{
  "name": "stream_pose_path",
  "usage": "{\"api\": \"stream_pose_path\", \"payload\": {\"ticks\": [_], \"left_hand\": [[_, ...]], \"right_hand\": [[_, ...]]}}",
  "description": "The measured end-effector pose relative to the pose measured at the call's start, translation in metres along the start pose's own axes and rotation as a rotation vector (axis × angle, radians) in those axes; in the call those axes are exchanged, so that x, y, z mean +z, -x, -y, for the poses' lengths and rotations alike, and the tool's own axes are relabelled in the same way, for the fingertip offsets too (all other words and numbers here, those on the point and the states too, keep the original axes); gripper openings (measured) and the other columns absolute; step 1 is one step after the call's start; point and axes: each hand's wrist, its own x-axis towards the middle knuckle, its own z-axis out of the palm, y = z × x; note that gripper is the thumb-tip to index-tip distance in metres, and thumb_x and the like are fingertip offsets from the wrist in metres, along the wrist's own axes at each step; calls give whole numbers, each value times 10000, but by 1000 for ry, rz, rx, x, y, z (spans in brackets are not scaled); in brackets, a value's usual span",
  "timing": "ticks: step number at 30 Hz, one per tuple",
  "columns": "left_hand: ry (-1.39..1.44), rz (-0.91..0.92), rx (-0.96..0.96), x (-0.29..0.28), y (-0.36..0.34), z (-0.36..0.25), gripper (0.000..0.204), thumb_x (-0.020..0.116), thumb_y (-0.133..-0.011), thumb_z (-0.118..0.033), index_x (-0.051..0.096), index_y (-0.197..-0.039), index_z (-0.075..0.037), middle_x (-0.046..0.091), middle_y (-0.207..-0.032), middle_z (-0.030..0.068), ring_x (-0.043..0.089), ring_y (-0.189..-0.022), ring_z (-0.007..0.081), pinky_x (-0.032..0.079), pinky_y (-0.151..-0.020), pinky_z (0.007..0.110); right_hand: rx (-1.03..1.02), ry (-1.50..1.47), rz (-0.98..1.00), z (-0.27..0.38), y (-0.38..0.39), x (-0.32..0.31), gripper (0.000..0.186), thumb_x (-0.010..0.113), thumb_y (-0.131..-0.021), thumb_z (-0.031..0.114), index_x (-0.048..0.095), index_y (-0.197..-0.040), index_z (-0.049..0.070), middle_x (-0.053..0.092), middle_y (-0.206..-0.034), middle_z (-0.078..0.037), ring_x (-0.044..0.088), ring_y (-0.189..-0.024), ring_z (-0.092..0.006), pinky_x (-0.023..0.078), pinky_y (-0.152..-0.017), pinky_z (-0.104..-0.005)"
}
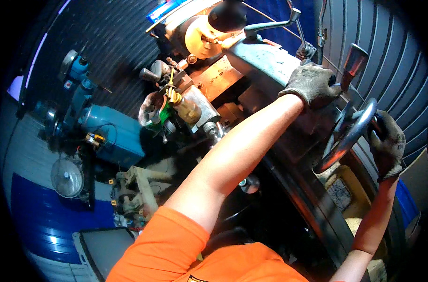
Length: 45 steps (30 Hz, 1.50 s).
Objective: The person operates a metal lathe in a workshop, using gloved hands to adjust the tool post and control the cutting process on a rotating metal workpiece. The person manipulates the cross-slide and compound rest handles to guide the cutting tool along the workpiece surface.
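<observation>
My left hand (312, 83), in a grey work glove, is closed over the end of the tailstock (265, 58) of a lathe; what its fingers grip is hidden. Its thumb side comes close to an upright handle (355, 65) with a thick, shiny grip. Below and to the right, a metal handwheel (345, 141) stands tilted on the machine. My right hand (388, 143), also gloved, wraps round the right side of the wheel's rim. A crank-shaped lever (272, 26) rises from the tailstock top. The round chuck (202, 37) sits farther off, lit brightly.
My left forearm passes over the carriage (200, 105), which carries a yellowish bottle (188, 110) and several knobs. A yellow bin (348, 188) lies beneath the handwheel. At left stand a blue machine (110, 134) and a round wire-guarded fan (67, 177). A dark lamp shade (227, 16) hangs near the chuck.
</observation>
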Motion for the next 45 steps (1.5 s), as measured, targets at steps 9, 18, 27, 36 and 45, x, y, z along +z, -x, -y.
{"api": "stream_pose_path", "payload": {"ticks": [9,18,27,36,45], "left_hand": [[-16,29,-24,-2,-1,-3,478,553,-847,-512,740,-1014,-105,699,-1094,166,641,-1066,334,475,-941,450],[-19,11,1,3,-1,2,498,557,-843,-523,736,-1022,-94,699,-1096,165,641,-1065,337,475,-950,445],[-47,8,22,-1,-3,-1,480,551,-845,-507,739,-1008,-97,699,-1078,171,646,-1061,332,486,-933,434],[-3,-30,33,5,-1,1,493,548,-867,-534,744,-991,-100,705,-1082,168,650,-1053,324,469,-955,428],[-3,-35,13,1,0,-3,471,546,-855,-503,752,-987,-101,707,-1064,168,652,-1045,330,475,-952,434]], "right_hand": [[190,-50,171,15,-6,-9,213,719,-797,103,657,-997,59,693,-864,-158,703,-788,-327,531,-713,-405],[-80,-36,298,75,74,3,316,746,-709,120,552,-955,79,573,-782,-127,565,-636,-350,405,-554,-484],[266,-214,494,40,116,72,201,656,-818,141,699,-1008,90,686,-897,-192,661,-873,-399,540,-707,-435],[267,78,636,-4,128,104,186,664,-815,174,712,-976,94,701,-919,-177,678,-860,-382,530,-735,-462],[276,182,344,-71,100,124,256,606,-871,293,679,-1072,153,693,-946,-146,685,-846,-354,542,-691,-457]]}}
